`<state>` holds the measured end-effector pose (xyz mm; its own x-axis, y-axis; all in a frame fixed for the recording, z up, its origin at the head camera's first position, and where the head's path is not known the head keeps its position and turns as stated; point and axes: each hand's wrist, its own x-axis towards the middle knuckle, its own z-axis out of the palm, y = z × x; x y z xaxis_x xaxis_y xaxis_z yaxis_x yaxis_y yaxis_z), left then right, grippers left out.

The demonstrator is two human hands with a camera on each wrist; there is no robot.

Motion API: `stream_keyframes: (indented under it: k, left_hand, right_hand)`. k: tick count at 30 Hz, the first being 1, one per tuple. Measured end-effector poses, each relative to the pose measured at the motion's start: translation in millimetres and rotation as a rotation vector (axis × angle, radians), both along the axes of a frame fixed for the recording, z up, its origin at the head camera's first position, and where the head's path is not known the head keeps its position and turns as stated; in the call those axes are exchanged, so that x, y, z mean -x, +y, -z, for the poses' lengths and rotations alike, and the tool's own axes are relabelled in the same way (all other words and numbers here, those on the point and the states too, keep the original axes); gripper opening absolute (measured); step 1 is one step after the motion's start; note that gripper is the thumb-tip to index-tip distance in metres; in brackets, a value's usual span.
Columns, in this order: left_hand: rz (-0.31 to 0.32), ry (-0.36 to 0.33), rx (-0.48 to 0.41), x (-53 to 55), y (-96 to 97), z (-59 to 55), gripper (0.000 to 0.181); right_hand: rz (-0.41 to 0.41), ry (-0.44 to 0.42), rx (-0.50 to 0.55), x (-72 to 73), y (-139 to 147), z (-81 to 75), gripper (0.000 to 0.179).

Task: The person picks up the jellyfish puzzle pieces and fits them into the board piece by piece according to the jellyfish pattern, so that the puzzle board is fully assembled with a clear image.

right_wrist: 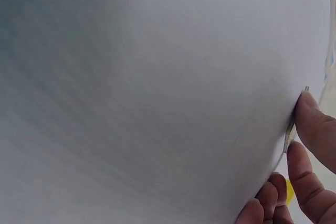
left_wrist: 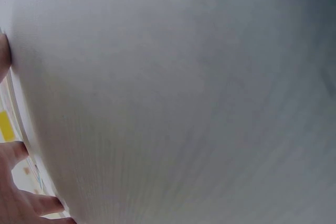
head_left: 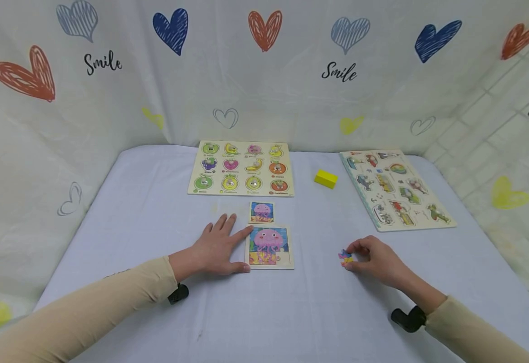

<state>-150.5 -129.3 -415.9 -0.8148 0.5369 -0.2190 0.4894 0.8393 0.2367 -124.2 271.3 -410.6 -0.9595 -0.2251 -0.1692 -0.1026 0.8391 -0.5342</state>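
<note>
A square jigsaw tray (head_left: 284,264) with a pink jellyfish picture lies at the table's middle, its lower right corner bare of a piece. Against its left edge rests my left hand (head_left: 216,247), fingers spread, thumb and index fingertip at the frame. My right hand (head_left: 379,262) pinches a small colourful jigsaw piece (head_left: 345,258) between thumb and index finger, to the right of the tray. In the right wrist view the piece (right_wrist: 290,128) shows edge-on at the fingertips. Just above the tray lies a smaller jellyfish picture card (head_left: 262,212).
A fruit puzzle board (head_left: 241,169) lies at the back, with a yellow block (head_left: 325,179) to its right. Farther right is a toy-picture puzzle board (head_left: 398,190), set at an angle. A printed curtain (head_left: 264,91) hangs behind the white-covered table (head_left: 155,201).
</note>
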Motion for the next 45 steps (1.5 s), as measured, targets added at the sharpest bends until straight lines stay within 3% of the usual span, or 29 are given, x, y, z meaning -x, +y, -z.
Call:
stream_keyframes:
  k: [6,13,18,28,37,45]
  left_hand:
    - [-0.002,0.002,0.009,-0.2,0.0,-0.3,0.092]
    - [-0.005,-0.011,0.003,-0.7,0.3,-0.7,0.092]
    - [-0.006,-0.014,0.003,-0.6,0.8,0.2,0.092]
    - [-0.003,-0.011,0.014,0.4,1.5,-0.2,0.092]
    - [-0.003,-0.006,0.011,0.5,0.4,-0.7,0.093]
    - [0.001,-0.005,0.007,0.1,1.2,-1.4,0.092]
  right_hand:
    - [0.01,0.039,0.007,-3.5,-2,1.2,0.031]
    - [0.017,0.023,0.076,-6.3,-7,-0.4,0.028]
    - [0.057,-0.029,0.13,-4.6,-9,-2.5,0.028]
    - [0.118,-0.212,0.298,4.5,-27,-6.8,0.028]
    - [0.067,-0.239,0.358,12.2,-63,-10.0,0.023]
    - [0.087,-0.279,0.37,17.6,-94,-5.9,0.022]
